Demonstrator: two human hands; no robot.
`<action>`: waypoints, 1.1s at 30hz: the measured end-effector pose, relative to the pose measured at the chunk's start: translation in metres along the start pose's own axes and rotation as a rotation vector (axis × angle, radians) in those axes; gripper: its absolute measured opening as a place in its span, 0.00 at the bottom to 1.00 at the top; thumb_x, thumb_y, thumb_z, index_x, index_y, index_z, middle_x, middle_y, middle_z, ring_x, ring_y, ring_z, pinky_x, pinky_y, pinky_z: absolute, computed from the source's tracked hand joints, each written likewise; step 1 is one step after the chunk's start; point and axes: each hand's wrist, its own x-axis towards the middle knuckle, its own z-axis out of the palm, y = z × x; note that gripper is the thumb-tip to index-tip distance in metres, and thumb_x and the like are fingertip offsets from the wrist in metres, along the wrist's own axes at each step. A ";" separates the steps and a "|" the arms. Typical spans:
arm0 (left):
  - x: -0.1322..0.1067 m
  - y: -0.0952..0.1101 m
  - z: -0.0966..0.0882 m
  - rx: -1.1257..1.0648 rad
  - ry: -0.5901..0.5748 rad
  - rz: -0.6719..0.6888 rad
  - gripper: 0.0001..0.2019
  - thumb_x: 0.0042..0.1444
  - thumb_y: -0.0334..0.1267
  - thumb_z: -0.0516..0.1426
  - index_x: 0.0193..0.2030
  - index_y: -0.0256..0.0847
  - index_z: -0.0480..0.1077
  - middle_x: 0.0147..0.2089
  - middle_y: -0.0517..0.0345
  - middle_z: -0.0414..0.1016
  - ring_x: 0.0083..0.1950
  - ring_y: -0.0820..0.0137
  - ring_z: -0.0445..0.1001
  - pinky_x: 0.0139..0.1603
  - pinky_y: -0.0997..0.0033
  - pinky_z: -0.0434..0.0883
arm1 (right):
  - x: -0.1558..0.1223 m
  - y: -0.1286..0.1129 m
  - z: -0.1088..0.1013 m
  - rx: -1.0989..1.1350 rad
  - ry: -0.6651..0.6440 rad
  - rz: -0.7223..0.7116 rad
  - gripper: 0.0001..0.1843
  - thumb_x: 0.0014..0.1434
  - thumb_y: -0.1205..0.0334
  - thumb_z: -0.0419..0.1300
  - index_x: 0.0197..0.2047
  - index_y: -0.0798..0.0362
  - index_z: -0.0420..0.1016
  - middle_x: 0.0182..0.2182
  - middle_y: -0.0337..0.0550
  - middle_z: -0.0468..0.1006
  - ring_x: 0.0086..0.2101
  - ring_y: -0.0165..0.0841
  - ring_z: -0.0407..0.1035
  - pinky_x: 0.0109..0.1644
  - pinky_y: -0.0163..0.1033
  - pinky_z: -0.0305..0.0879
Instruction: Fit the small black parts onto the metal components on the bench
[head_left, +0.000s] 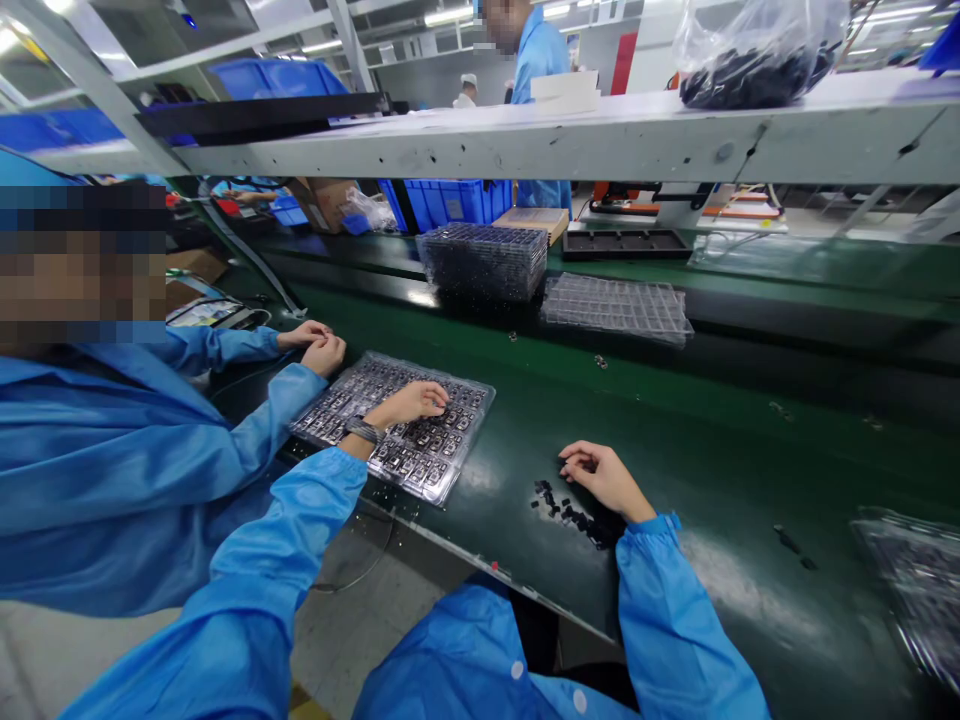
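My left hand (pixel 414 402), with a dark band at the wrist, is over a clear plastic tray (pixel 480 392) that holds rows of small metal-and-black parts (pixel 420 466). Its fingers are bent together, and whatever they may hold is too small to make out. On the green work surface to the right, my right hand (pixel 604 480) hovers beside a loose scatter of small flat black pieces (pixel 576 518). The fingertips there are curled together in a pinch; a dark speck shows at them, but I cannot tell what it is.
A co-worker's hands (pixel 319 345) are close together at the tray's far left. Behind stand a stack of clear trays (pixel 484 262) and flatter trays (pixel 616 306). More trays (pixel 919 580) lie at right. A shelf (pixel 480 145) crosses above; a few small parts (pixel 601 362) lie loose.
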 end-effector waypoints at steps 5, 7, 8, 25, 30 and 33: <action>-0.001 0.004 0.005 0.068 0.023 -0.010 0.21 0.40 0.48 0.71 0.38 0.37 0.80 0.31 0.54 0.79 0.31 0.68 0.72 0.30 0.72 0.65 | 0.000 0.001 0.000 -0.002 0.010 -0.001 0.14 0.55 0.55 0.63 0.43 0.54 0.75 0.31 0.46 0.83 0.32 0.36 0.78 0.42 0.42 0.74; 0.000 0.004 0.007 0.093 0.040 -0.015 0.20 0.40 0.50 0.70 0.35 0.37 0.80 0.27 0.56 0.77 0.28 0.70 0.69 0.28 0.72 0.63 | 0.000 0.001 0.001 -0.006 0.011 0.001 0.14 0.55 0.55 0.63 0.43 0.54 0.75 0.32 0.46 0.83 0.33 0.36 0.78 0.42 0.42 0.74; 0.001 0.004 0.008 0.101 0.044 -0.019 0.19 0.40 0.51 0.70 0.33 0.37 0.79 0.26 0.57 0.76 0.27 0.70 0.68 0.27 0.72 0.62 | 0.000 0.002 0.001 -0.007 0.012 0.002 0.14 0.55 0.55 0.63 0.43 0.54 0.75 0.32 0.46 0.83 0.33 0.36 0.78 0.42 0.42 0.74; 0.003 0.003 -0.004 0.040 -0.064 -0.052 0.20 0.46 0.54 0.67 0.36 0.37 0.78 0.28 0.56 0.76 0.28 0.70 0.70 0.27 0.74 0.64 | -0.001 0.002 0.001 -0.013 0.013 -0.002 0.15 0.55 0.55 0.63 0.43 0.55 0.75 0.32 0.46 0.82 0.33 0.36 0.78 0.43 0.42 0.74; -0.002 0.007 -0.007 -0.018 -0.082 -0.021 0.19 0.47 0.51 0.68 0.37 0.36 0.79 0.29 0.55 0.76 0.28 0.71 0.70 0.28 0.74 0.65 | -0.001 0.003 0.001 -0.019 0.016 -0.010 0.15 0.56 0.55 0.63 0.43 0.55 0.75 0.32 0.46 0.83 0.32 0.36 0.78 0.41 0.41 0.73; -0.001 0.002 -0.006 -0.001 -0.032 -0.020 0.17 0.48 0.49 0.68 0.37 0.36 0.79 0.28 0.56 0.76 0.27 0.72 0.69 0.28 0.74 0.66 | -0.001 0.002 0.001 -0.026 0.020 -0.013 0.14 0.56 0.55 0.63 0.43 0.55 0.75 0.31 0.46 0.83 0.32 0.36 0.78 0.41 0.40 0.73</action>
